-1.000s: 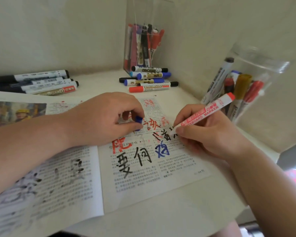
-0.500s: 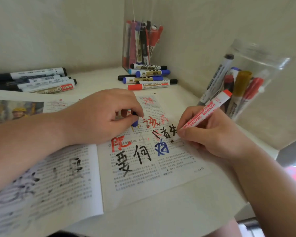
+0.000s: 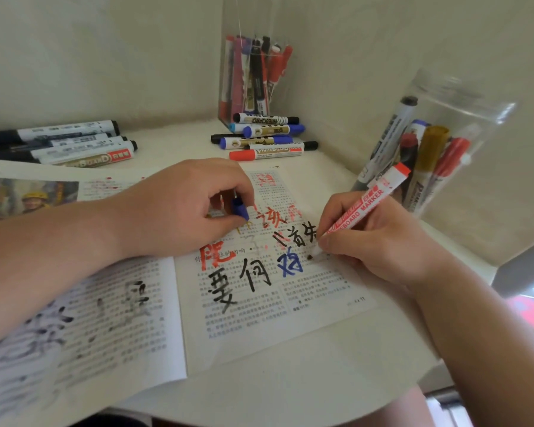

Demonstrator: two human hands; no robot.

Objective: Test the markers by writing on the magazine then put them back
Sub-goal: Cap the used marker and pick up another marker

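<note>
Shifts marker [image 3: 364, 204] tip lower on magazine [image 3: 259, 318] between hands, pinching it in right hand [image 3: 379, 241], gripping blue cap [image 3: 240, 208] in left hand [image 3: 179, 208]; mid-test, recapping likely next.

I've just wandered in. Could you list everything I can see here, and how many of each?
table: one, white, under everything.
magazine: one, open, white pages scribbled black, red and blue, flat on the table.
held marker: one, white with red print, tip on the right page.
blue cap: one, over the right page.
left markers: about five, mostly black-capped, lying back left.
clear box: one, back corner, holds upright markers.
middle markers: about six, black, blue and red caps, lying before the clear box.
clear bag: one, against the right wall, about five markers inside.
left hand: pinches the blue cap.
right hand: grips the held marker.
</note>
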